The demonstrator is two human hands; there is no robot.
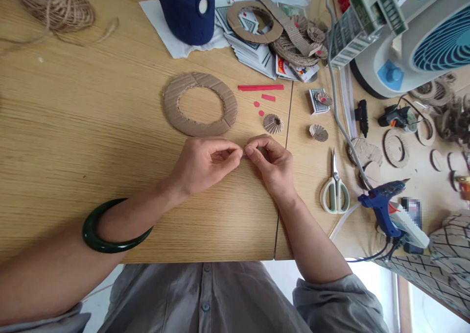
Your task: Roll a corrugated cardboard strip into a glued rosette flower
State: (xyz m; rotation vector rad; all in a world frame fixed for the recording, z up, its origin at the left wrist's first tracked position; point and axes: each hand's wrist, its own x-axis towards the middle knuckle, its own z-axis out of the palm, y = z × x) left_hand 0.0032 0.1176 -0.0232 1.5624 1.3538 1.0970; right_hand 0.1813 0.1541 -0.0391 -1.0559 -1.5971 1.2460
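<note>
My left hand (207, 164) and my right hand (270, 164) meet fingertip to fingertip over the wooden table. Each is closed in a pinch, and whatever lies between the fingertips is too small to make out. Just beyond my left hand lies a cardboard ring (172, 103). A pleated cardboard rosette (273, 124) sits just past my right hand. Near it are two red dots (256, 104), a short red piece (268, 98) and a long red strip (260, 87). Another rosette (318, 132) lies farther right.
Scissors (335, 191) lie right of my right forearm, with a blue glue gun (384, 205) beyond. A fan (394, 44), a grey cable (332, 78) and cardboard rings (396, 148) fill the right. Twine (55, 5), a navy cap (187, 10) and playing cards (253, 56) are at the back.
</note>
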